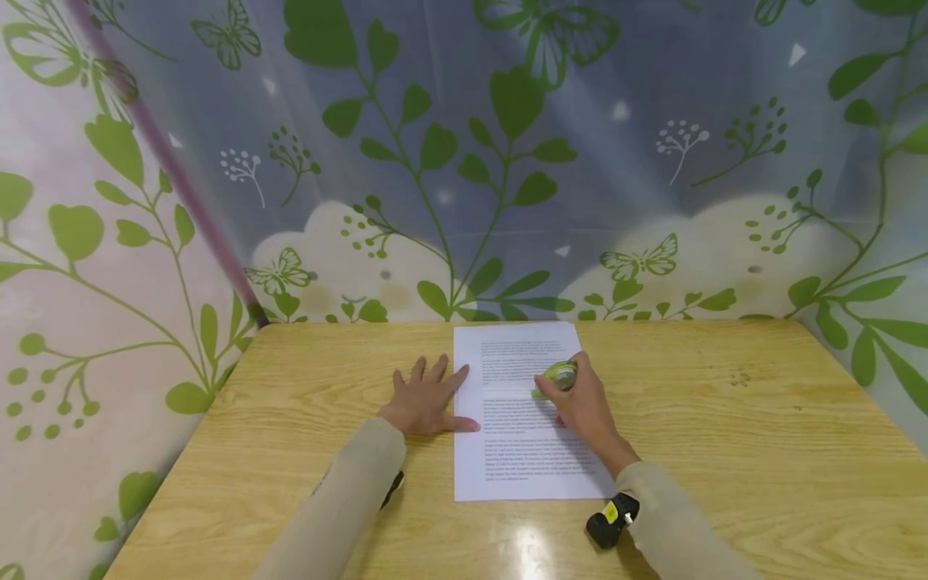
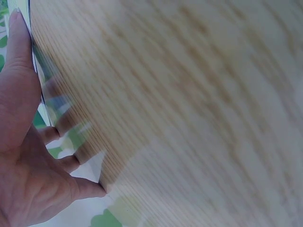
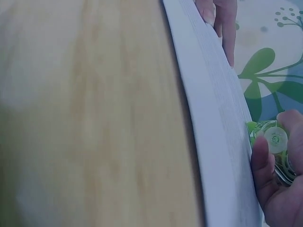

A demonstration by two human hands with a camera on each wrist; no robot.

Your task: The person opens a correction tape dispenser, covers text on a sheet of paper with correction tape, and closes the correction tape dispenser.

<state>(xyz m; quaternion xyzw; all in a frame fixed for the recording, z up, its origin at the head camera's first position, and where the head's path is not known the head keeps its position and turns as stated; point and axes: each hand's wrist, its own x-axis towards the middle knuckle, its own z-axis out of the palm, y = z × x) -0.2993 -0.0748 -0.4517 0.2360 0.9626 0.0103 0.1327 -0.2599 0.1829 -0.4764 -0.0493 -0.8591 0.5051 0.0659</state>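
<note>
A stack of white paper (image 1: pixel 469 467) printed with several blocks of text lies on the wooden table. My right hand (image 1: pixel 589 409) pinches a green, see-through correction tape dispenser (image 1: pixel 561 374) between thumb and fingers. Its tip is down at the page, at the right end of a blank white strip between lines of text. Spread flat, my left hand (image 1: pixel 424 403) has its thumb and index fingertip on the paper's left edge, the other fingers on the wood. In the right wrist view the dispenser's round reel (image 3: pixel 276 140) shows through the case.
The wooden table (image 1: pixel 725 419) extends to both sides of the paper. Behind it hangs a curtain (image 1: pixel 449 185) with green leaves and butterflies. A small black device (image 1: pixel 611 522) is strapped at the right wrist, close over the table by the paper's lower right corner.
</note>
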